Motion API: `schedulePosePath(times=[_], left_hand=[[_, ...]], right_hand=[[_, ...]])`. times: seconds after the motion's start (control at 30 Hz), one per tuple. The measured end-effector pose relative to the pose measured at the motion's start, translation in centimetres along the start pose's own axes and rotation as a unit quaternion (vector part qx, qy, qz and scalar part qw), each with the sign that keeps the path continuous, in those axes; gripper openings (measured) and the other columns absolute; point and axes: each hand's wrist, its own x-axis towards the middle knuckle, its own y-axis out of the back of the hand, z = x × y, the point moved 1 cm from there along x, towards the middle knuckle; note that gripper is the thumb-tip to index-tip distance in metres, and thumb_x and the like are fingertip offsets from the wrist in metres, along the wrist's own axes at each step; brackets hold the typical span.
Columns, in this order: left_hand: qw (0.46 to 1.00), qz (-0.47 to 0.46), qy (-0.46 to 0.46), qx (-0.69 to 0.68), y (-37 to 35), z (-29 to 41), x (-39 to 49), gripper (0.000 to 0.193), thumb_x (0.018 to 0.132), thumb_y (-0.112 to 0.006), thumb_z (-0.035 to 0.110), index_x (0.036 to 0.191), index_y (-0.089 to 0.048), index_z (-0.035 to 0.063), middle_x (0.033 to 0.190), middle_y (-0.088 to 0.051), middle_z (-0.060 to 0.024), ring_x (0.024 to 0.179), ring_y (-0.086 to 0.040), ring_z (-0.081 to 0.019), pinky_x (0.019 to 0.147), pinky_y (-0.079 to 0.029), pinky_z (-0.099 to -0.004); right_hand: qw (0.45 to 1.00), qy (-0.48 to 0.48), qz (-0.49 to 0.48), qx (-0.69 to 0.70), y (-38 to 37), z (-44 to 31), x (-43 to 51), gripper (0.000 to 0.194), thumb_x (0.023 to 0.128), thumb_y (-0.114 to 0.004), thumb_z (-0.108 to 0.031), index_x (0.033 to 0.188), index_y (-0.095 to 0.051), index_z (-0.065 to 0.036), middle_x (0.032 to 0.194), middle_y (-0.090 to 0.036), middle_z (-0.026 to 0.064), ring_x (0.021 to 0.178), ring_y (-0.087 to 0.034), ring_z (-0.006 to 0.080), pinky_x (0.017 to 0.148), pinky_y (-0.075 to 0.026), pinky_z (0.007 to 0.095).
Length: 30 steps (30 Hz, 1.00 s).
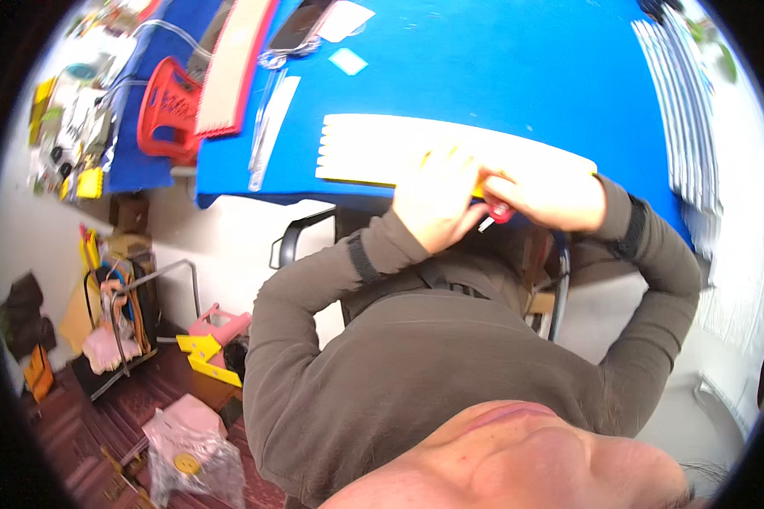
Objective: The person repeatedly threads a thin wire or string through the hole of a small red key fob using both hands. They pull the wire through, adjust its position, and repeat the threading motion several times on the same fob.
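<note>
A long white piece with a toothed left end and a yellow lower edge lies along the near edge of the blue-covered table. Across its near side rests my left hand, fingers on top and thumb at the near edge, holding it. My right hand is shut on a small red tool with a short metal tip, just beyond the table's edge. The tool's kind is unclear, and my right fingers partly cover it. Bright glare washes out both hands and the white piece.
Toward the left stand a beige toothed stack with red edges, a clear ruler-like strip, a phone and a red plastic basket. Long pale strips line the right edge. A plastic-wrapped pink item sits on the floor.
</note>
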Motion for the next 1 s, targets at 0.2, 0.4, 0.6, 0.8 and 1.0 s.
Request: schedulePosePath(times=[0.2,0.4,0.6,0.8,1.0], left_hand=[[1.000,0.020,-0.005,0.003,0.5,0.1,0.0,0.058,0.071,-0.074,0.028,0.116,-0.055,-0.0025,0.125,-0.053,-0.0190,0.116,-0.050,-0.0330,0.097,-0.039,-0.0430],[0.992,0.023,0.018,-0.122,2.5,0.2,0.0,0.061,0.079,-0.072,0.029,0.125,-0.049,-0.0021,0.124,-0.053,-0.0213,0.114,-0.051,-0.0344,0.101,-0.037,-0.0417],[0.592,-0.204,0.123,-0.770,5.1,-2.2,-1.0,0.078,0.094,-0.038,0.057,0.137,-0.033,-0.0070,0.097,-0.062,-0.0181,0.081,-0.066,-0.0262,0.078,-0.054,-0.0348],[0.487,-0.230,0.084,-0.839,6.7,-5.2,-3.0,0.110,0.082,-0.023,0.081,0.133,-0.032,-0.0151,0.099,-0.058,-0.0248,0.091,-0.064,-0.0321,0.074,-0.054,-0.0376],[0.582,-0.047,0.139,-0.800,8.5,-7.5,-3.6,0.068,0.083,-0.064,0.038,0.130,-0.041,-0.0050,0.091,-0.054,-0.0110,0.116,-0.049,-0.0379,0.099,-0.040,-0.0509]], right_hand=[[0.992,-0.057,-0.113,0.021,0.6,-0.7,0.7,0.017,0.084,-0.055,-0.014,0.094,-0.056,0.000,0.095,-0.059,0.0157,0.083,-0.061,0.0303,0.069,-0.049,0.0352],[0.988,-0.050,-0.073,0.127,2.6,-0.1,0.7,0.030,0.071,-0.059,0.009,0.097,-0.049,-0.001,0.098,-0.052,0.0140,0.081,-0.058,0.0277,0.066,-0.049,0.0344],[0.917,-0.130,0.239,0.291,8.1,2.5,0.7,0.006,0.096,-0.053,-0.009,0.095,-0.053,-0.003,0.094,-0.051,0.0042,0.068,-0.048,0.0100,0.064,-0.042,0.0226],[0.843,-0.184,0.451,0.229,10.4,5.3,1.3,0.009,0.098,-0.047,-0.008,0.094,-0.055,-0.004,0.067,-0.046,-0.0043,0.054,-0.040,0.0021,0.049,-0.034,0.0176],[0.862,-0.202,0.441,0.147,10.5,6.0,2.0,0.004,0.093,-0.053,-0.002,0.091,-0.056,-0.002,0.074,-0.050,-0.0017,0.065,-0.043,0.0060,0.060,-0.038,0.0207]])
